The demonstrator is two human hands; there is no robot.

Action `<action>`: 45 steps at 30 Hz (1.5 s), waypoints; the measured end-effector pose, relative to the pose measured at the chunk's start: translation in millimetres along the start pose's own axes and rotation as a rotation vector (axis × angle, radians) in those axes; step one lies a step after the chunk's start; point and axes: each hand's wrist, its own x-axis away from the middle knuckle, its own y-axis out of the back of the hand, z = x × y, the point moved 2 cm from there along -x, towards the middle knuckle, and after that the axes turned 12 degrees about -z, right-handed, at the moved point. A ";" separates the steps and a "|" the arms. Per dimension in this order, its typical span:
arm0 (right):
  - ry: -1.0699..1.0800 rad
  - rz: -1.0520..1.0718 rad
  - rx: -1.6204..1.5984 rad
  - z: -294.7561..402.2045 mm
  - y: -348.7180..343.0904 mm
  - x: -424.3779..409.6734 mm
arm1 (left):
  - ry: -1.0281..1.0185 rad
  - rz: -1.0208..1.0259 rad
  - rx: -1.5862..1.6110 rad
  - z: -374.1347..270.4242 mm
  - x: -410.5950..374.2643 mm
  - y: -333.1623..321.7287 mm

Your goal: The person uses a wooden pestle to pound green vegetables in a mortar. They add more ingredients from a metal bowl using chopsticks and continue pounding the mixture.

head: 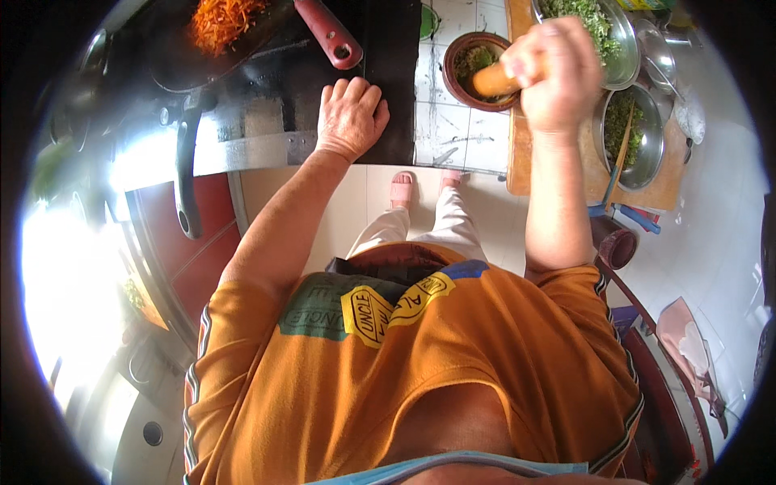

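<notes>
My right hand (559, 79) is wrapped around a wooden pestle (490, 81). The pestle slants down into a brown clay mortar (449, 68), which stands on white tiles. Crushed green and brownish bits (471, 59) line the inside of the mortar. The hand is slightly blurred and covers the pestle's upper part. My left hand (350, 116) rests palm down, empty, near the front edge of the black stove top (391, 79). Just beyond it lies a dark red handle (330, 36).
Shredded carrot (224, 24) sits in a dark pan at the far left; a black pan handle (187, 176) juts past the counter edge. On a wooden board (518, 160) at right are metal bowls of chopped greens (652, 160) (627, 54), with chopsticks (624, 142) across the nearer one.
</notes>
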 end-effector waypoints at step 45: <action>-0.162 -0.062 -0.361 1.1 -14.3 -1.2 | 0.002 0.015 -0.011 3.8 -9.3 0.1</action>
